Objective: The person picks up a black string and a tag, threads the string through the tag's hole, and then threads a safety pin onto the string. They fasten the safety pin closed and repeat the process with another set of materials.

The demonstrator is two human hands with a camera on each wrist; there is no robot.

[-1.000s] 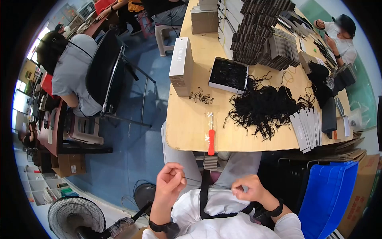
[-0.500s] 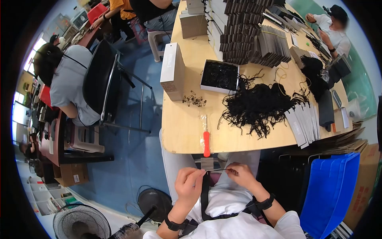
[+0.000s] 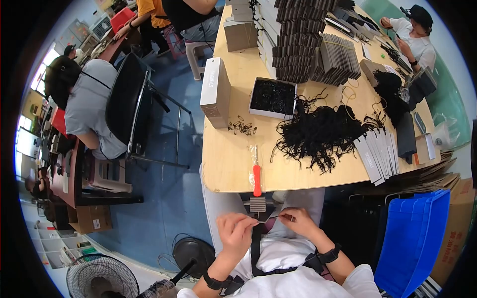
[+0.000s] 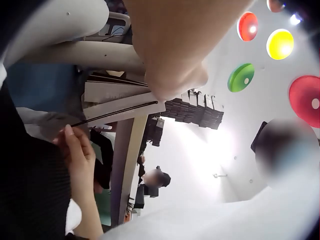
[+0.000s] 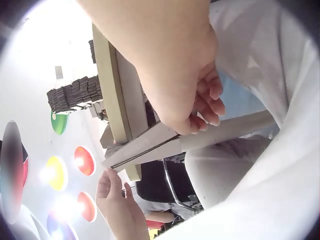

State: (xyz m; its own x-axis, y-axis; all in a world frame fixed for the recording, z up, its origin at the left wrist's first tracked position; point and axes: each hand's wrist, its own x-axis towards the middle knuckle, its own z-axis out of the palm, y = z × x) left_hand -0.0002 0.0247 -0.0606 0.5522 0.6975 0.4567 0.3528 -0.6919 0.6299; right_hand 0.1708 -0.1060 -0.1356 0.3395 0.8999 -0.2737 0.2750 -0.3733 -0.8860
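My left hand (image 3: 235, 234) pinches one end of a thin black cord (image 4: 117, 113) in front of my lap. The other end is pinched in my right hand (image 3: 299, 222), so the cord runs nearly straight between them. Along the cord in the right wrist view lies a long grey card strip (image 5: 142, 145), one end right at the fingertips of the left hand (image 5: 121, 207). Below the table edge, a small stack of grey card pieces (image 3: 257, 203) sits between my legs. On the table ahead is a tangled heap of black cords (image 3: 320, 131).
A red-handled tool (image 3: 257, 180) lies at the table's front edge, near some safety pins (image 3: 242, 127). Behind stand a box of black cords (image 3: 273, 97), a white carton (image 3: 214, 94) and tall card stacks (image 3: 298, 44). Printed grey strips (image 3: 377, 156) and a blue bin (image 3: 412, 243) are right.
The hands have come closer together, the right one moving forward and inward with the cord between them. In the last half second they have shifted only slightly. The head view has shifted a little.
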